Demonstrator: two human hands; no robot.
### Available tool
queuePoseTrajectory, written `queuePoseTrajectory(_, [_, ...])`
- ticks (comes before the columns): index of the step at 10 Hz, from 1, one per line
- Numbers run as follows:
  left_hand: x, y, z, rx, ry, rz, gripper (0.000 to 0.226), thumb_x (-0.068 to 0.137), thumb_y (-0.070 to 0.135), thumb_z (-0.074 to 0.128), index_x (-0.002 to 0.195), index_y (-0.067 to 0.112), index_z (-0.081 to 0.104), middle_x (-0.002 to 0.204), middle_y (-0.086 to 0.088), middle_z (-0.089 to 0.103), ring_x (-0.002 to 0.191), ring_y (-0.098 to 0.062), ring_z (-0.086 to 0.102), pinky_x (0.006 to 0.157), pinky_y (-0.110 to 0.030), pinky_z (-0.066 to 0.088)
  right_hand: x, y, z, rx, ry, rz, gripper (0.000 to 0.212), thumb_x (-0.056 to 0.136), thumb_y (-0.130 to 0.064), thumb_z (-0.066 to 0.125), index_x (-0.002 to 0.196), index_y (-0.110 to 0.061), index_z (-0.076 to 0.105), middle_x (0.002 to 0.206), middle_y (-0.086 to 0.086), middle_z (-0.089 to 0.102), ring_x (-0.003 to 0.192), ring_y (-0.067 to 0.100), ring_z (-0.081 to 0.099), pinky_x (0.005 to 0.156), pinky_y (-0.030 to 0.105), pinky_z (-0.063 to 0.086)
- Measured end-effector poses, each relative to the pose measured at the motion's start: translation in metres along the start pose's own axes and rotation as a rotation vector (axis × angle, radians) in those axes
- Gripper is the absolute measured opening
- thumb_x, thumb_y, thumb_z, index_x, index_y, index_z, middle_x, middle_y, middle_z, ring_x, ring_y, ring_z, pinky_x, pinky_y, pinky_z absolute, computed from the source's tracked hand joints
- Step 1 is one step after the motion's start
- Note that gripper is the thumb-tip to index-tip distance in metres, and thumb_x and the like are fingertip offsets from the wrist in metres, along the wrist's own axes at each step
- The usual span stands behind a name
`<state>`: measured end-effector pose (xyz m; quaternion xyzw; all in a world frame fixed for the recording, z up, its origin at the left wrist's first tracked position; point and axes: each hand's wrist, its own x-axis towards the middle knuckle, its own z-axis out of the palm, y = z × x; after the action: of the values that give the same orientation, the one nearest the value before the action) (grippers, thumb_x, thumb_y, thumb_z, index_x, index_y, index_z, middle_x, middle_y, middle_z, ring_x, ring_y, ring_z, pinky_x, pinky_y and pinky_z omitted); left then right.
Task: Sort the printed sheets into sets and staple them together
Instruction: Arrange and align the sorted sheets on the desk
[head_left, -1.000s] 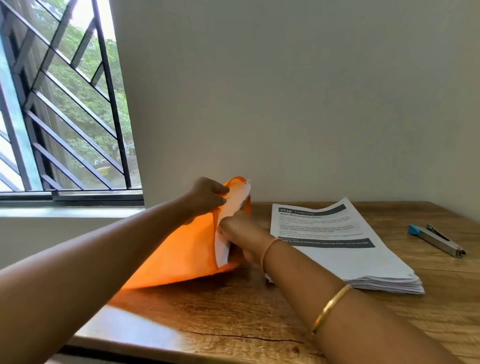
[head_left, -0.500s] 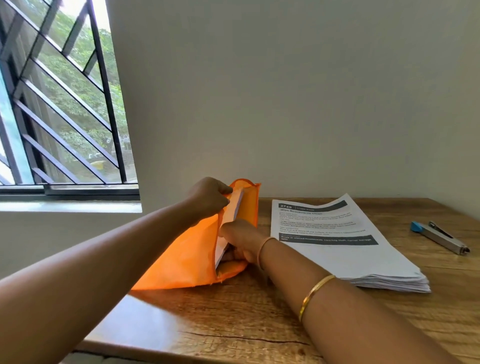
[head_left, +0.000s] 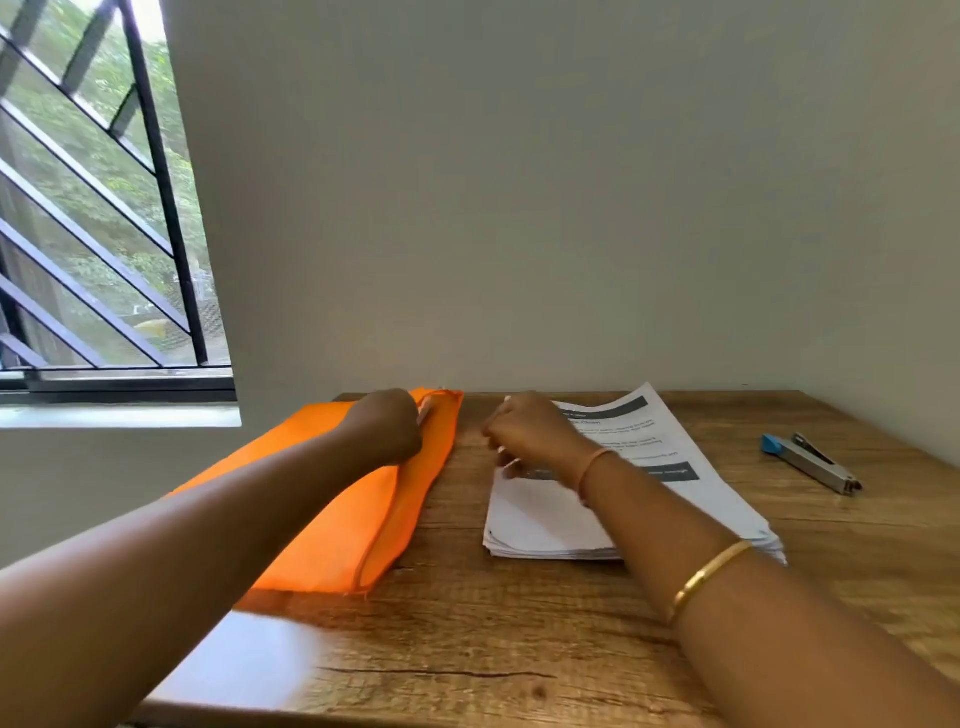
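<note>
- Window (head_left: 98, 218) with dark slanted bars is at the far left, and green trees show behind it.
- Orange cloth pouch (head_left: 332, 525) lies flat on the left part of the wooden tabletop (head_left: 519, 649).
- Left hand (head_left: 387, 427) rests on the far end of the pouch with its fingers curled under; whether it pinches the cloth is not clear.
- Right hand (head_left: 532, 431) is over the far left corner of the stack of printed sheets (head_left: 691, 499). Its fingers are bent and blurred, so a grip on a sheet cannot be confirmed.
- Orange thread (head_left: 595, 464) is on the right wrist, and a gold bangle (head_left: 709, 574) is further up the forearm.
- The stack lies in the middle of the tabletop, just beside the pouch but apart from it.
- Stapler (head_left: 810, 463), grey metal with a blue end, lies on the tabletop well to the right of the stack.
</note>
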<state>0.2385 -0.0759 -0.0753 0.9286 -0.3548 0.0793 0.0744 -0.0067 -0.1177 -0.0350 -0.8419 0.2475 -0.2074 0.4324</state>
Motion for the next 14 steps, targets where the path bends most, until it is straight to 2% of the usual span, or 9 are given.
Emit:
queuePoseTrajectory(1, [0.151,-0.007,0.09,-0.455,-0.059,0.025,0.049,0.059,0.086,0.057,0.09,0.047,0.056,0.11,0.005,0.062,0.107,-0.026,0.059,0.083,-0.048,0.048,0.0,0.021,-0.041,0.015,0.091,0.067,0.022,0.091,-0.003,0.049,0.105,0.009,0.062,0.085,0.018,0.06,0.057,0.017,0.056,0.051,0.026,0.049])
queuePoseTrajectory(2, [-0.046,0.048,-0.022,-0.337,-0.063,0.0,0.023,0.092,0.031,0.05,0.112,0.027,0.06,0.117,0.002,0.056,0.11,-0.02,0.053,0.095,-0.036,0.045,-0.004,0.048,-0.074,-0.059,0.17,0.062,0.026,0.091,-0.006,0.048,0.106,0.01,0.064,0.092,0.02,0.065,0.067,0.02,0.057,0.058,0.027,0.046])
queuePoseTrajectory(3, [-0.122,0.091,-0.061,-0.258,0.027,0.037,0.034,0.084,0.011,0.05,0.116,0.011,0.062,0.121,-0.009,0.06,0.109,-0.025,0.055,0.085,-0.03,0.045,-0.006,0.073,-0.09,-0.309,0.194,0.035,0.029,0.091,-0.012,0.046,0.108,0.001,0.066,0.11,0.018,0.066,0.093,0.027,0.061,0.08,0.032,0.049])
queuePoseTrajectory(4, [-0.117,0.105,-0.041,-0.317,-0.002,0.026,0.039,0.089,0.014,0.051,0.127,0.007,0.053,0.131,-0.01,0.055,0.107,-0.02,0.056,0.084,-0.026,0.045,-0.01,0.081,-0.088,-0.525,0.091,0.035,0.036,0.094,-0.023,0.047,0.124,-0.007,0.058,0.13,0.012,0.057,0.116,0.027,0.053,0.099,0.034,0.042])
queuePoseTrajectory(5, [-0.112,0.122,-0.03,-0.447,-0.051,-0.004,0.025,0.095,0.011,0.048,0.116,0.002,0.055,0.108,-0.008,0.06,0.066,-0.005,0.042,0.057,-0.013,0.033,-0.014,0.083,-0.077,-0.764,-0.095,0.098,0.061,0.096,-0.052,0.035,0.145,-0.015,0.031,0.152,0.011,0.03,0.14,0.031,0.027,0.115,0.051,0.015])
queuePoseTrajectory(6, [-0.105,0.125,-0.024,-0.539,-0.076,-0.112,0.023,0.095,0.01,0.049,0.072,0.01,0.047,0.071,-0.001,0.046,0.059,-0.008,0.04,0.05,-0.014,0.03,-0.016,0.084,-0.067,-0.884,-0.24,0.184,0.075,0.094,-0.063,0.022,0.152,-0.019,0.007,0.159,0.014,0.004,0.146,0.033,0.004,0.117,0.053,0.002])
queuePoseTrajectory(9, [-0.102,0.105,-0.033,-0.728,-0.014,-0.183,0.014,0.083,0.015,0.067,0.091,0.004,0.064,0.09,-0.007,0.063,0.077,-0.02,0.062,0.058,-0.025,0.049,-0.017,0.076,-0.051,-0.833,-0.276,0.126,0.077,0.094,-0.064,0.019,0.152,-0.018,0.001,0.158,0.017,-0.003,0.146,0.033,-0.003,0.117,0.051,0.0])
queuePoseTrajectory(11, [-0.109,0.111,-0.044,-1.097,-0.242,-0.291,0.035,0.085,0.006,0.065,0.118,-0.002,0.057,0.11,-0.019,0.066,0.098,-0.033,0.065,0.089,-0.045,0.052,-0.012,0.076,-0.048,-0.739,-0.251,0.068,0.076,0.093,-0.064,0.028,0.151,-0.016,0.014,0.158,0.013,0.013,0.145,0.03,0.012,0.117,0.05,0.01])
queuePoseTrajectory(14, [-0.108,0.105,-0.04,-1.085,-0.19,-0.158,0.027,0.081,0.011,0.072,0.106,0.009,0.064,0.111,-0.009,0.067,0.098,-0.03,0.065,0.091,-0.042,0.051,0.0,0.1,-0.081,-0.437,0.171,0.171,0.058,0.091,-0.042,0.05,0.137,-0.012,0.034,0.134,0.01,0.05,0.121,0.03,0.049,0.102,0.043,0.04])
